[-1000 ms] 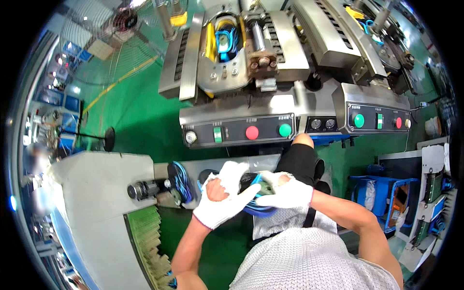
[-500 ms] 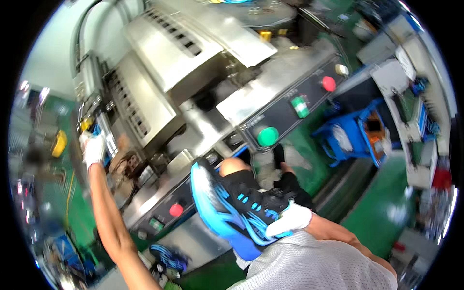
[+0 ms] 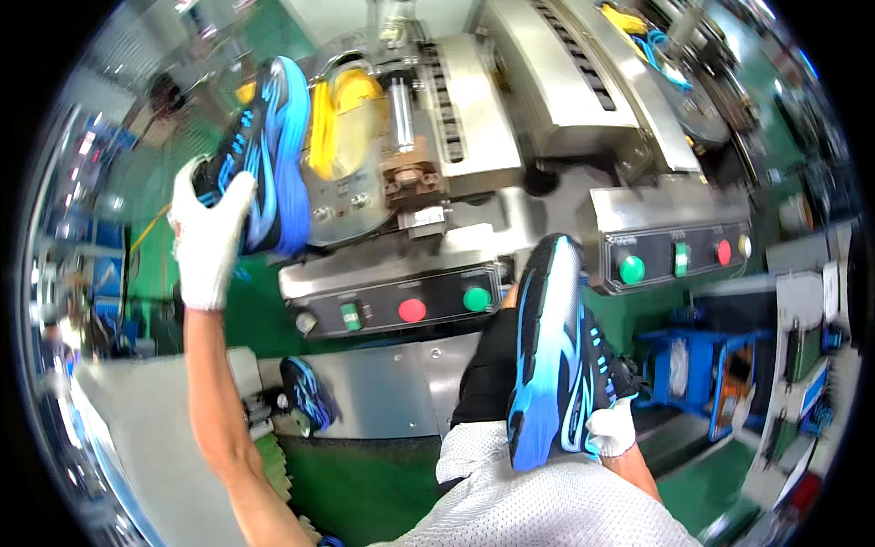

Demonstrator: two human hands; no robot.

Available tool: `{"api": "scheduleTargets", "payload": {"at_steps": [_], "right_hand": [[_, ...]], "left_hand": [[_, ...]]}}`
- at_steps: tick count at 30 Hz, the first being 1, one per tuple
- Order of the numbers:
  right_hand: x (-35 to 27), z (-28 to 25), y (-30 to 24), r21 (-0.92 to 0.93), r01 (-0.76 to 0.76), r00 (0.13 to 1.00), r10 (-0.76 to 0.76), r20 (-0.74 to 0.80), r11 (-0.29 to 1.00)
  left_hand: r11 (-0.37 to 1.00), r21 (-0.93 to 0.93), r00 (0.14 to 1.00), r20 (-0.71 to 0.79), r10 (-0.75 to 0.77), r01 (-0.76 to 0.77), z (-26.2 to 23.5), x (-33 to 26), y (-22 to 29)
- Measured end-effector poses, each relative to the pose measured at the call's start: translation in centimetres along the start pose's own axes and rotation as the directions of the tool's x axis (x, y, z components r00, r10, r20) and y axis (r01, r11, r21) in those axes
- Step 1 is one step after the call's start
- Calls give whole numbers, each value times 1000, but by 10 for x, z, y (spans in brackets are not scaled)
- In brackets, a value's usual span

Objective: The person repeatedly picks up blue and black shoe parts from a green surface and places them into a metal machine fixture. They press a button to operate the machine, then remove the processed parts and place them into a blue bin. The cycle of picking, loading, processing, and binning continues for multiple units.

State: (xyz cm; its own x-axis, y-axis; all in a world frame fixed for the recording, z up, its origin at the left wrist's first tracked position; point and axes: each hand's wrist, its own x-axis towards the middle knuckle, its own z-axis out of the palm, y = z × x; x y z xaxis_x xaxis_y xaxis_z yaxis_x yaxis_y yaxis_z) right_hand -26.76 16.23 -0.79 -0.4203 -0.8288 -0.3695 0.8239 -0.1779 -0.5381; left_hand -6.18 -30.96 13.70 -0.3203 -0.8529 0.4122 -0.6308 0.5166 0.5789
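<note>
Green floor (image 3: 365,492), steel machine (image 3: 478,150) ahead, control panel (image 3: 378,314) on its front. Your left hand (image 3: 211,205) is wrapped round the heel end of one blue-black shoe (image 3: 290,155), just left of the yellow machine part (image 3: 323,132); a loose grip could let it tip or catch there. Your right hand (image 3: 609,430) holds the second shoe (image 3: 550,356) near its heel, toe toward the machine; a careless swing might knock a green button (image 3: 476,299)

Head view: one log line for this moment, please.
left hand: holds shoe | right hand: holds second shoe | third shoe: untouched
</note>
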Motion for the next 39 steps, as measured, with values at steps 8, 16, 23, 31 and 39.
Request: {"api": "scheduleTargets", "payload": {"at_steps": [8,16,23,31,39], "right_hand": [[113,132,2,-495,141,988,-157,9,857],[373,324,10,-944,102,993,25,115,314],[572,284,75,-684,71,794,-374,480,-726],[532,321,100,-931,102,960,-211,185,-352],[238,292,105,-691,690,703,-31,711,-215]], "left_hand": [[887,-76,890,33,-455,456,-74,-291,-77],[870,297,868,193,-457,392,-13,-423,-173],[941,90,923,185,-337,326,1,-438,-195],[931,58,914,175,-365,361,8,-436,-205],[777,5,771,-122,-625,630,32,-436,-191]]}}
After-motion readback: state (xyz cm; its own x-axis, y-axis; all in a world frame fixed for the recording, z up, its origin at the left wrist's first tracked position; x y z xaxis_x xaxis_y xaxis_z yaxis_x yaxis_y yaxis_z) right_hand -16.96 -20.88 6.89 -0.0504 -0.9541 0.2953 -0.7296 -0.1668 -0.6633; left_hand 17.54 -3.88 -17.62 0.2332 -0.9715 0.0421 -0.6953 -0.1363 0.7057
